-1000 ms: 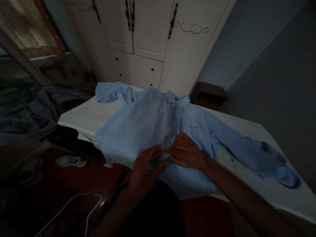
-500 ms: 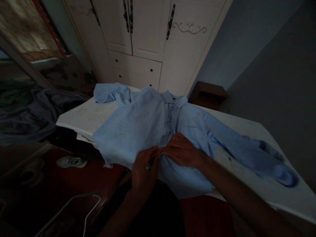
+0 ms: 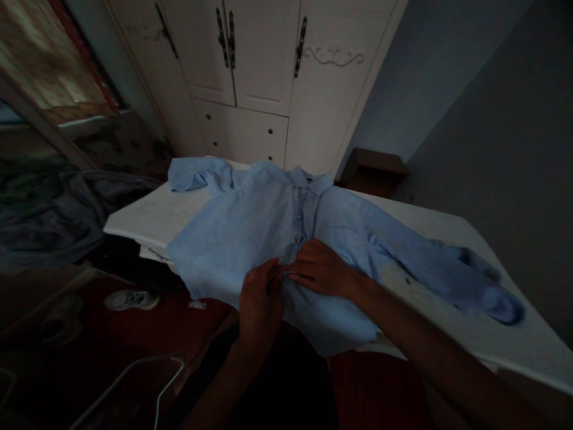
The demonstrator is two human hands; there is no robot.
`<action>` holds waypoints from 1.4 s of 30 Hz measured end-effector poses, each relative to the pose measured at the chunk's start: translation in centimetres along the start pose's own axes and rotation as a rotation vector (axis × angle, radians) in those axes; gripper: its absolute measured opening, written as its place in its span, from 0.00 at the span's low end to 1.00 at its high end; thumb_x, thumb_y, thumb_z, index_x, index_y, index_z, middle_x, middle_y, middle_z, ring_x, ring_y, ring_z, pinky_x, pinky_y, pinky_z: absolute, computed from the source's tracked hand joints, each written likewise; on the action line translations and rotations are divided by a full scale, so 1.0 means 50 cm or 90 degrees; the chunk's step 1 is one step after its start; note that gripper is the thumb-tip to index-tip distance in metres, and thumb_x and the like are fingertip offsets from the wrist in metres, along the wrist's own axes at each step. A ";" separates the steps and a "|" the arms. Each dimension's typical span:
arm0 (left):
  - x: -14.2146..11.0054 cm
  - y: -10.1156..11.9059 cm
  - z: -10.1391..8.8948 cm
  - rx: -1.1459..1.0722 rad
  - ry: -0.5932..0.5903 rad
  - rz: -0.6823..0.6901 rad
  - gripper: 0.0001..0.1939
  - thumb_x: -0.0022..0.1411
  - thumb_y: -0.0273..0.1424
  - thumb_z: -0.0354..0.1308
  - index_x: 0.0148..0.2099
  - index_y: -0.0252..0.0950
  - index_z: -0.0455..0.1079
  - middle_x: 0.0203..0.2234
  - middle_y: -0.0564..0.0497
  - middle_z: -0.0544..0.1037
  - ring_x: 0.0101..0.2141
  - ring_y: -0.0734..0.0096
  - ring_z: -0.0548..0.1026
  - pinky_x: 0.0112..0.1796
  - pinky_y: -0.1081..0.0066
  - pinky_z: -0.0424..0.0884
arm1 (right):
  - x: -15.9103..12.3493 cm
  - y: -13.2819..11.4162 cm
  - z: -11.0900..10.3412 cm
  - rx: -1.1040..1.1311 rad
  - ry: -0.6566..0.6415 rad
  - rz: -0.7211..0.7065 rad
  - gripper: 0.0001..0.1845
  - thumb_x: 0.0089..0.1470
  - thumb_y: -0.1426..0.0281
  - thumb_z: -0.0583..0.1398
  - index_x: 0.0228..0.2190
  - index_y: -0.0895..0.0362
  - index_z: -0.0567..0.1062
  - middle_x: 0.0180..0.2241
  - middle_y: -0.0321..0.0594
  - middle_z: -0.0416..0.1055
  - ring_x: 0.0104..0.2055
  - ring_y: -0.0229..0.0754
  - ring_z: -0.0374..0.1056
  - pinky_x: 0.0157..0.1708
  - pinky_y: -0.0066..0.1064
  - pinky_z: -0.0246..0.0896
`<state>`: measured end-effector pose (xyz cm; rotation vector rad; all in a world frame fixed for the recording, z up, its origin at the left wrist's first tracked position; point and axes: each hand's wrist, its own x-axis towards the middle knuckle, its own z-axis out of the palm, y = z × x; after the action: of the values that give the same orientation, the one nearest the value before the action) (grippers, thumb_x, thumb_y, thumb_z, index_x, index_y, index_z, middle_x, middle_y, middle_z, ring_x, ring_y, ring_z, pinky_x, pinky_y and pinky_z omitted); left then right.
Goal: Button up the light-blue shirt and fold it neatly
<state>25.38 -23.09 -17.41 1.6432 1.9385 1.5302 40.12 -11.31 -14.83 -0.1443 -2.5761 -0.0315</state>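
A light blue long-sleeved shirt (image 3: 233, 233) lies front side up across a white table (image 3: 138, 218), its collar pointing away from me. Its button strip runs down the middle, and a pale button (image 3: 294, 240) shows just above my hands. My left hand (image 3: 262, 298) pinches the front edge of the shirt low on that strip. From the other side, my right hand (image 3: 320, 267) grips the same strip with bent fingers. The fingertips almost meet, and whatever small part lies between them is hidden.
Behind the table stands a white wardrobe (image 3: 259, 60) with dark handles. A brown bedside cabinet (image 3: 376, 170) is at the back right. Dark clothes (image 3: 58, 209) are heaped at left. On the red floor are a shoe (image 3: 132, 300) and a wire hanger (image 3: 129, 370).
Both hands stay at the same part of the button strip, with small finger shifts. The whole view has swung slightly, so the shirt and table appear a little further left.
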 end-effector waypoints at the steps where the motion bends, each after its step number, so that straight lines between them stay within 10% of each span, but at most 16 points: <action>1: 0.000 0.000 0.002 0.002 0.005 0.005 0.12 0.64 0.27 0.55 0.49 0.35 0.69 0.39 0.45 0.81 0.42 0.63 0.78 0.45 0.59 0.75 | 0.000 0.000 0.000 -0.008 0.000 -0.005 0.13 0.64 0.64 0.54 0.36 0.56 0.77 0.26 0.38 0.70 0.31 0.40 0.61 0.34 0.33 0.53; 26: 0.002 0.016 0.012 -0.169 0.048 -0.149 0.05 0.60 0.24 0.56 0.39 0.38 0.66 0.33 0.51 0.79 0.36 0.69 0.79 0.38 0.68 0.76 | -0.001 0.007 -0.015 0.053 -0.002 0.058 0.12 0.62 0.63 0.56 0.31 0.55 0.75 0.27 0.37 0.70 0.33 0.39 0.63 0.37 0.34 0.54; 35: -0.001 0.020 0.017 -0.197 0.109 -0.133 0.08 0.59 0.26 0.58 0.42 0.37 0.67 0.33 0.51 0.79 0.35 0.70 0.80 0.37 0.70 0.76 | 0.000 -0.011 -0.031 -0.102 0.055 0.065 0.09 0.61 0.63 0.58 0.38 0.55 0.74 0.41 0.42 0.72 0.44 0.44 0.64 0.45 0.40 0.53; 42: -0.002 0.024 0.022 -0.259 0.137 -0.166 0.05 0.59 0.29 0.58 0.39 0.37 0.67 0.32 0.50 0.79 0.34 0.70 0.80 0.38 0.69 0.76 | 0.004 -0.057 -0.065 -0.058 0.035 0.057 0.08 0.60 0.70 0.59 0.30 0.55 0.77 0.28 0.38 0.73 0.32 0.39 0.64 0.35 0.34 0.57</action>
<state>26.92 -22.73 -17.06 1.0560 1.7003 1.8923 41.36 -14.31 -11.98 -0.2891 -2.5107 -0.1171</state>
